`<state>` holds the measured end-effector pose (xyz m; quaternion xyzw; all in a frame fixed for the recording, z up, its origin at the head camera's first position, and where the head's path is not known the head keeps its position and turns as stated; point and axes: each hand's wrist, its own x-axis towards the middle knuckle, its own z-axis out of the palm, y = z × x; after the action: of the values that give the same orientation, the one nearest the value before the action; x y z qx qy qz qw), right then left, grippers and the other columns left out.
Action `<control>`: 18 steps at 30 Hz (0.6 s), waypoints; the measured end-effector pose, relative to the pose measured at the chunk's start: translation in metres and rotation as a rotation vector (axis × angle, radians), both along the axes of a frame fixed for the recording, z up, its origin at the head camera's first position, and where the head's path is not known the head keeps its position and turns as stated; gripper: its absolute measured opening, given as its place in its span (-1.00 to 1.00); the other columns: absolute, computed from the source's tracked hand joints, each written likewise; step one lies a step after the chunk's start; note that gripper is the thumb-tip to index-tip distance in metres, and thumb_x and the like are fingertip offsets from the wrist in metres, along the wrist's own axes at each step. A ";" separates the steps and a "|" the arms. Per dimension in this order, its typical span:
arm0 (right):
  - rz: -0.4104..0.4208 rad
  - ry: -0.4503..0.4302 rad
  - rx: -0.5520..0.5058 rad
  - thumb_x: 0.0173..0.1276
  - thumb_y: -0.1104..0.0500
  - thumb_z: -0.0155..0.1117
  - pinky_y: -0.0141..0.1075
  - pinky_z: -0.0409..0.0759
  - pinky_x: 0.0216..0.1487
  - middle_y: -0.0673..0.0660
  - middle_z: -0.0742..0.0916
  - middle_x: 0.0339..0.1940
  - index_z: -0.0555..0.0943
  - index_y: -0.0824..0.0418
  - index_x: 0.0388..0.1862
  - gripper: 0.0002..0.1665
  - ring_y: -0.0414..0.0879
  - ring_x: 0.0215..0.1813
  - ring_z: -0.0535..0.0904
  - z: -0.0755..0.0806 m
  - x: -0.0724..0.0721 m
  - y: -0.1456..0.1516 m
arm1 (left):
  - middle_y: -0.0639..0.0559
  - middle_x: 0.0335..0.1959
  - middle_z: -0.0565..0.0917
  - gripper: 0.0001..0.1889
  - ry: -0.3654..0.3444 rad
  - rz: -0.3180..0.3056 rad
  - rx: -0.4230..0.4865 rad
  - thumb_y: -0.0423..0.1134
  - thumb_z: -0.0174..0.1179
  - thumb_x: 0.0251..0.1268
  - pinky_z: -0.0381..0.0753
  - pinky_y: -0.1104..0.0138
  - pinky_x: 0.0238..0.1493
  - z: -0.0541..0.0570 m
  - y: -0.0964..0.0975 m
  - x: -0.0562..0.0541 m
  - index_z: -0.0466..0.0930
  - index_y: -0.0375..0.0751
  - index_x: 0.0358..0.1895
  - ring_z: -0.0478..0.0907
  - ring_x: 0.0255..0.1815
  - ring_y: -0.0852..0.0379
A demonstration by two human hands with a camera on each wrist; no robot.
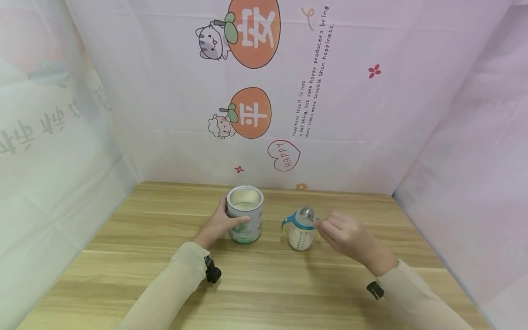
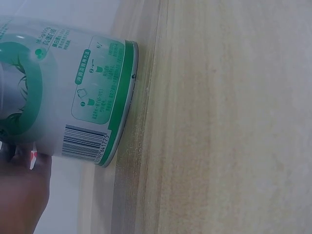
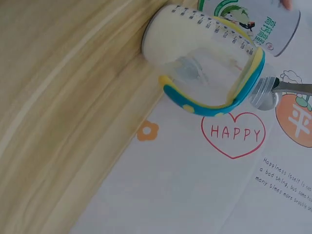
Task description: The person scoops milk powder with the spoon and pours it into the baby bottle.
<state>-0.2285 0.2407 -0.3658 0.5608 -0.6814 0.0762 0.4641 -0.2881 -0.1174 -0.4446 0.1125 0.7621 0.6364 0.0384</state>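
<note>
My left hand point(image 1: 218, 224) grips an open milk powder can point(image 1: 252, 227) from its left side, thumb across the front. Pale powder shows inside the can, and its green-and-white label fills much of the left wrist view. To the right stands an uncapped baby bottle point(image 1: 300, 239) with a blue-and-yellow handle ring point(image 3: 256, 78) and pale contents in its lower part. My right hand point(image 1: 348, 236) pinches a metal spoon point(image 1: 307, 213), whose bowl is at the bottle's mouth. In the right wrist view the spoon's dark handle point(image 3: 295, 87) reaches over the bottle neck; whether they touch I cannot tell.
Both things stand on a wood-grain table point(image 1: 264, 293), near its back edge. Behind it hangs a printed white cloth point(image 1: 338, 151) with cartoon fruit and lettering. Pale cloth walls point(image 1: 466, 183) close off the left and right sides. Each wrist wears a black strap device point(image 1: 212, 270).
</note>
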 end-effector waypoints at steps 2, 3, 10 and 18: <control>-0.006 0.026 0.016 0.56 0.29 0.06 -0.43 0.56 -0.51 0.04 0.68 -0.53 0.65 0.33 -0.37 -0.70 -0.19 -0.56 0.46 0.001 0.001 -0.001 | -0.11 0.45 0.30 0.09 0.001 0.004 -0.004 0.06 0.56 0.01 0.11 -0.16 0.45 0.000 0.000 0.000 -0.01 0.12 0.53 0.19 0.49 -0.14; -0.007 0.035 0.020 0.55 0.30 0.05 -0.43 0.58 -0.50 0.05 0.69 -0.53 0.65 0.34 -0.36 -0.70 -0.18 -0.55 0.48 0.001 0.001 -0.001 | -0.10 0.45 0.30 0.10 -0.001 0.008 -0.007 0.07 0.57 0.00 0.11 -0.15 0.45 -0.001 0.000 0.000 -0.01 0.12 0.53 0.19 0.49 -0.14; -0.018 0.024 0.005 0.56 0.28 0.06 -0.47 0.53 -0.55 0.04 0.66 -0.53 0.66 0.34 -0.33 -0.71 -0.20 -0.57 0.46 -0.001 0.001 0.002 | -0.10 0.46 0.29 0.14 -0.010 0.018 -0.013 0.10 0.58 -0.04 0.09 -0.16 0.46 -0.002 0.000 -0.002 -0.03 0.10 0.55 0.16 0.51 -0.16; -0.104 -0.124 -0.176 0.58 0.10 0.11 -0.52 0.46 -0.57 0.01 0.64 -0.52 0.68 0.28 -0.34 -0.64 -0.24 -0.55 0.46 -0.008 -0.003 0.012 | -0.12 0.47 0.28 0.11 -0.009 0.014 -0.004 0.04 0.57 0.00 0.08 -0.16 0.46 -0.002 0.000 -0.001 -0.03 0.09 0.55 0.15 0.51 -0.17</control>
<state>-0.2311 0.2525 -0.3735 0.4759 -0.7279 0.1461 0.4716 -0.2886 -0.1170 -0.4466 0.1040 0.7639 0.6358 0.0377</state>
